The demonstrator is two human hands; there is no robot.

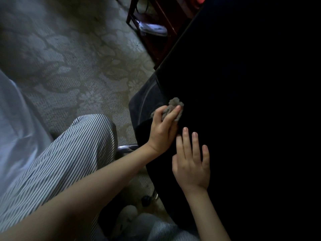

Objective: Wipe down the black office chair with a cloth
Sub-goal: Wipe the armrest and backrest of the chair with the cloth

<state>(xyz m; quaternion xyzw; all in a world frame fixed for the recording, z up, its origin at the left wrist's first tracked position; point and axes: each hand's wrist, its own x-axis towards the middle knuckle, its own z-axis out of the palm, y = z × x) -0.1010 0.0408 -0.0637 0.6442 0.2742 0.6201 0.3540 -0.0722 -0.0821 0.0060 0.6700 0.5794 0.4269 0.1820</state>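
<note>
Black office chair (243, 101): fills the right half of the view, its surface too dark to show detail; a grey-edged cushion portion shows at its left border, and a chrome base part below.
Patterned carpet (78, 70): pale grey floral weave, covering the floor at upper left and centre.
Striped trousers (69, 153): blue-and-white pinstripe, over the person's knee at lower left.
Dark red wooden furniture (156, 23): at the top centre, behind the chair.
Right hand (192, 162): open and flat, fingers spread, palm resting on the chair's black surface; it holds nothing.
Left hand (162, 131): fingers curled closed around the cloth, pressing it to the chair just above the right hand.
Cloth (175, 106): small, grey, crumpled, bunched at the left fingertips, touching the chair's left edge.
</note>
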